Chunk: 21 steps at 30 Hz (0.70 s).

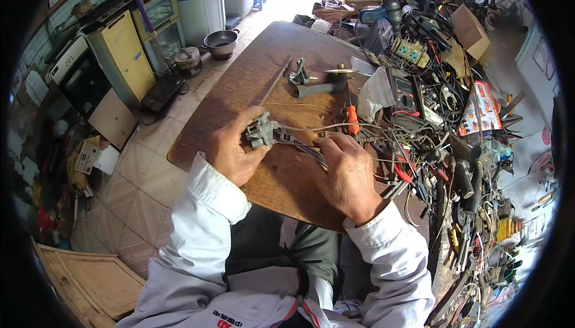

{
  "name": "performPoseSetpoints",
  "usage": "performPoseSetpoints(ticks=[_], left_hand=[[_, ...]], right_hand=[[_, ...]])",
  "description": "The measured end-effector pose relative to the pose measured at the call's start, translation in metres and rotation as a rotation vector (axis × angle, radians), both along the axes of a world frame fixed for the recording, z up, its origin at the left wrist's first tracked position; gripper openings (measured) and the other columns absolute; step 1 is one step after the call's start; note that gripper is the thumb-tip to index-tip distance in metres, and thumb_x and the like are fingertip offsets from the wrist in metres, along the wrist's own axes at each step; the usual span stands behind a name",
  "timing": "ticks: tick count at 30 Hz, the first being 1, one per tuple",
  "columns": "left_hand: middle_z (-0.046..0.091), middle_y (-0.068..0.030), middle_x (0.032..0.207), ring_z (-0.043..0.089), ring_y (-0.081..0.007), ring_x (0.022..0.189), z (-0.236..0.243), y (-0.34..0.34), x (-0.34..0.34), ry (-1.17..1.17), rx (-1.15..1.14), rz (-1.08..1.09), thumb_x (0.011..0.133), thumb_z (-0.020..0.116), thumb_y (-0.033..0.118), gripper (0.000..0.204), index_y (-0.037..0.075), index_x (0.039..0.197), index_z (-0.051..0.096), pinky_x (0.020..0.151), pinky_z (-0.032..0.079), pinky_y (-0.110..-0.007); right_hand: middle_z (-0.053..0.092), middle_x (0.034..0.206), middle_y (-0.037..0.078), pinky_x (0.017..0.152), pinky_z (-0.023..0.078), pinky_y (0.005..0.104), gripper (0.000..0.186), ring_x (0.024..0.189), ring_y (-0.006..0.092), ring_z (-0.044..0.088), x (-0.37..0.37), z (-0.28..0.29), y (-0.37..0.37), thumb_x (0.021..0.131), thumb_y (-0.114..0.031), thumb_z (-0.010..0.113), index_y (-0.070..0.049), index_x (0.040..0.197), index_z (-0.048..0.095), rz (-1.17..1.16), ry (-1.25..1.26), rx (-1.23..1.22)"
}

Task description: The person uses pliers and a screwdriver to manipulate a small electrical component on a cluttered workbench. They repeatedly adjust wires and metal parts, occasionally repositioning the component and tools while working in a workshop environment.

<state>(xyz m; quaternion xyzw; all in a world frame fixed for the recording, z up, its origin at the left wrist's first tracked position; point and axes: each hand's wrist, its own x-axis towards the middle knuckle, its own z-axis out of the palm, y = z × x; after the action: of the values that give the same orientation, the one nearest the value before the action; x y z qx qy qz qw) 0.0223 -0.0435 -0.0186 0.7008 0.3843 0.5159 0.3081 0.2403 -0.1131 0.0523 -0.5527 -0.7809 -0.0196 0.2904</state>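
Curling, left grip (232,153) clasps a knobbly grey metal fitting (261,131), right grip (347,171) pinching a slender tool (304,144).

Worktop (212,109): brown wood, worn, faint sheen. At 10 o'clock, grey fitting (262,131): dull metal, rough. At 1, tubular piece (320,89): matt grey metal. At 2, screwdriver handle (352,120): smooth orange plastic; bag (376,93): filmy clear plastic; box (470,35): matt brown cardboard. At 11, pan (220,43): dark, shiny metal. Between 7 and 8, sleeve (200,238): creased white cloth.
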Motion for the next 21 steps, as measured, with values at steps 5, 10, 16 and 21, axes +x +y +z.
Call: performPoseSetpoints(ticks=[5,10,16,21], left_hand=[[0.07,-0.0133,0.12,0.07,-0.0182,0.107,0.003,-0.001,-0.002,0.03,0.018,-0.005,0.078,0.075,-0.015,0.068,0.005,0.14,0.055,0.092,0.058,-0.032],[0.071,-0.0136,0.12,0.069,-0.0184,0.108,0.004,-0.001,0.0,0.029,0.021,-0.009,0.078,0.075,-0.014,0.068,0.005,0.14,0.055,0.093,0.057,-0.032],[0.07,-0.0138,0.121,0.069,-0.0186,0.108,0.005,-0.001,0.0,0.031,0.021,-0.013,0.079,0.076,-0.013,0.067,0.006,0.139,0.055,0.093,0.058,-0.032],[0.07,-0.0134,0.12,0.069,-0.0183,0.108,0.006,-0.002,0.0,0.022,0.007,-0.021,0.078,0.076,-0.013,0.067,0.006,0.139,0.055,0.092,0.058,-0.032]], right_hand=[[0.063,0.082,0.012,0.068,0.05,0.0454,0.026,0.079,0.0345,0.064,-0.013,-0.014,0.01,0.081,-0.025,0.08,-0.002,0.087,0.069,-0.039,-0.004,0.173],[0.061,0.079,0.011,0.066,0.049,0.045,0.025,0.078,0.0332,0.063,-0.012,-0.019,0.013,0.079,-0.025,0.081,-0.004,0.081,0.067,-0.066,-0.02,0.205],[0.061,0.077,0.01,0.065,0.049,0.0452,0.023,0.075,0.0328,0.063,-0.01,-0.02,0.016,0.077,-0.023,0.081,-0.004,0.082,0.068,-0.042,-0.013,0.196],[0.061,0.077,0.01,0.065,0.049,0.0454,0.022,0.075,0.0323,0.063,-0.006,-0.02,0.017,0.077,-0.022,0.081,-0.004,0.086,0.07,-0.001,-0.001,0.205]])
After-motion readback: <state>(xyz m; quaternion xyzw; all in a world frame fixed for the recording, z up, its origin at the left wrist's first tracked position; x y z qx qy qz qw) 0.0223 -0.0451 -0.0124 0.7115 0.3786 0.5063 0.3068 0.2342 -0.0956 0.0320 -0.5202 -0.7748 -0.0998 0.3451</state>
